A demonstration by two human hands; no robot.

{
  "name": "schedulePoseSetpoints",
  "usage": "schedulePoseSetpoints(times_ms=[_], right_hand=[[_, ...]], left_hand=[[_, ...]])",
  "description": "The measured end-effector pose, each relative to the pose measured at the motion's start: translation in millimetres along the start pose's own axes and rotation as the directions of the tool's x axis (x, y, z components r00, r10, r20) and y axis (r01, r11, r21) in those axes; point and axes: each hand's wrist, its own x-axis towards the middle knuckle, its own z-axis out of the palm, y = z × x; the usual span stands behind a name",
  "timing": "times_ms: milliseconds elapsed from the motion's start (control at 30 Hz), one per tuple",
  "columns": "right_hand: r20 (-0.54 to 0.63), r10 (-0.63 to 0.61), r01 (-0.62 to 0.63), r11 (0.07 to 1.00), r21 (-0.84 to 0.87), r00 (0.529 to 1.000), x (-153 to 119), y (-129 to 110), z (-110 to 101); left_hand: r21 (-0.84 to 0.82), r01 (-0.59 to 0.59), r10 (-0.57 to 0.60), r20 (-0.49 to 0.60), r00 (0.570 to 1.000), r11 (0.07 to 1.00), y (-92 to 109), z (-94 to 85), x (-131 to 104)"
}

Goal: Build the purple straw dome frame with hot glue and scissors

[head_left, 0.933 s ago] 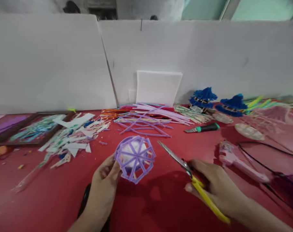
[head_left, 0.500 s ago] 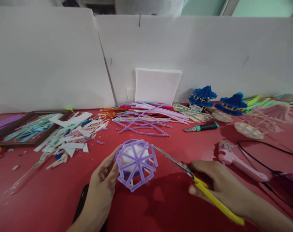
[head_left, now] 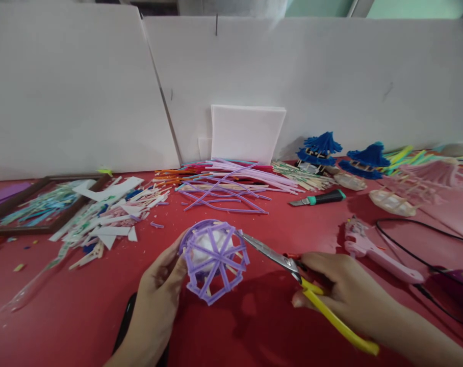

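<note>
A round purple frame [head_left: 218, 257] with spokes meeting in its middle is in my left hand [head_left: 160, 285], which grips its left edge with thumb and fingers. White stuff shows behind the spokes, and pale sticks stand between the frame's layers. My right hand [head_left: 331, 285] is closed on scissors [head_left: 327, 316] with yellow and red handles. The scissor tips touch or nearly touch the frame's upper right rim; which of the two I cannot tell. Part of my right fingers is hidden behind the handles.
Purple pipe cleaners [head_left: 227, 196] lie behind the frame. A cutter knife [head_left: 317, 198], a pink glue gun [head_left: 380, 255] and its black cable are at the right. Blue roofed models [head_left: 319, 150] stand behind. Scraps [head_left: 112, 214] lie left, and a dark phone-like object [head_left: 125, 318] is beneath my left wrist.
The scissors have shifted slightly left toward the frame, and their blades show broader. The purple frame has tilted slightly in my left hand. The whole view has shifted a little.
</note>
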Motion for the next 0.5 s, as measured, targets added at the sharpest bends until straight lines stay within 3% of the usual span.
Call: schedulePoseSetpoints(times_ms=[367, 500], right_hand=[[-0.107, -0.038, 0.036, 0.999, -0.022, 0.994, -5.5, 2.0, 5.2], [-0.162, -0.049, 0.053, 0.998, 0.024, 0.986, -5.4, 2.2, 6.8]], left_hand=[[0.092, 0.023, -0.021, -0.020, 1.000, 0.995, -1.3, 1.3, -2.0], [0.096, 0.047, -0.053, 0.059, 0.997, 0.994, 1.3, 3.9, -4.0]])
